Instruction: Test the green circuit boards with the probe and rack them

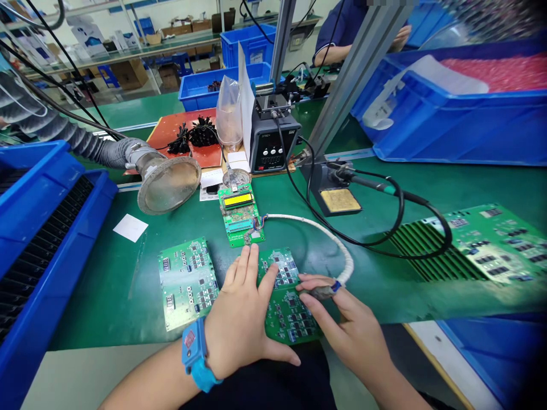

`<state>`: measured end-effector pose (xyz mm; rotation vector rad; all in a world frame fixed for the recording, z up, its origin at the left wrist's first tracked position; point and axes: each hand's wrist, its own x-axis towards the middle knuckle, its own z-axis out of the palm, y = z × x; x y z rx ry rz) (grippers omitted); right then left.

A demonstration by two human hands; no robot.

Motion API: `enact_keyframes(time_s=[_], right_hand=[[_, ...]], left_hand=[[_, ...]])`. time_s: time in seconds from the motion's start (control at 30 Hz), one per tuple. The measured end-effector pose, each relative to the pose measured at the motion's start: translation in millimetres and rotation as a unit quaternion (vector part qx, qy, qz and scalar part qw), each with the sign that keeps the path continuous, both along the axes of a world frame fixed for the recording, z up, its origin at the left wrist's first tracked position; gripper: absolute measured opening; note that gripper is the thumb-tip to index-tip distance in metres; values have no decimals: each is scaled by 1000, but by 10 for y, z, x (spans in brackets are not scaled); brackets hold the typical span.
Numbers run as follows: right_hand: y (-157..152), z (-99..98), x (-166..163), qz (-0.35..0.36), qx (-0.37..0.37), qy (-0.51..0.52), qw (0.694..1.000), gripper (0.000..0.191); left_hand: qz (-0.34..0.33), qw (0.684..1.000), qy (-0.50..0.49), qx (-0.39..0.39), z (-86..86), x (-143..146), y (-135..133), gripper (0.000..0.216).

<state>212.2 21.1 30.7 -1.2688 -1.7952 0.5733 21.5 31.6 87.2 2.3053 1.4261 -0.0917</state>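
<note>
My left hand (241, 310) lies with fingers stretched out over the left part of a green circuit board (293, 316), its fingertips close to the lower edge of a small green tester board (237, 213) with a lit yellow display. A blue strap is round that wrist. Between thumb and fingers, my right hand (348, 322) grips a grey-wrapped probe (320, 292) above the board's right side. From the probe a white sleeved cable (342, 245) curves up to the tester board. Left of my left hand lies another circuit board (188, 285). The probe's tip is too small to make out.
A fume extractor hood (168, 185) hangs at left beside blue bins (81, 228). Behind stands a soldering station (273, 139); its iron (376, 185) rests in a stand, with a looping black cable. Stacked circuit boards (482, 245) lie right. A person (342, 34) sits opposite.
</note>
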Motion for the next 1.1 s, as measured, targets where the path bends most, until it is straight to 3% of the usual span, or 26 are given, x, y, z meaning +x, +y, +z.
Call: enact_keyframes(time_s=[0.13, 0.23, 0.4, 0.53, 0.63, 0.7, 0.8, 0.97, 1.1], right_hand=[[-8, 20, 24, -3, -25, 31, 999, 7], [75, 53, 6, -40, -50, 97, 993, 10], [412, 29, -113, -50, -120, 139, 982, 22], [590, -33, -163, -52, -133, 119, 983, 27], [604, -43, -160, -56, -135, 104, 984, 28], [594, -34, -156, -54, -135, 93, 985, 27], [587, -22, -155, -49, -128, 67, 988, 25], [598, -23, -161, -42, -96, 47, 993, 23], [610, -9, -189, -42, -70, 31, 996, 20]], left_hand=[[8, 1000, -18, 7, 0, 13, 8, 127], [9, 999, -38, 34, 48, -132, -32, 126], [34, 991, -35, 123, 140, -787, -134, 120], [60, 992, 11, 114, 40, -1323, -146, 112], [60, 992, 36, 109, -45, -1453, -157, 110], [58, 987, 36, 146, -45, -1335, -183, 112], [55, 975, 5, 215, 11, -885, -245, 106], [-71, 983, -60, 157, -66, -128, -303, 70], [-71, 984, -39, 157, -222, -9, -283, 61]])
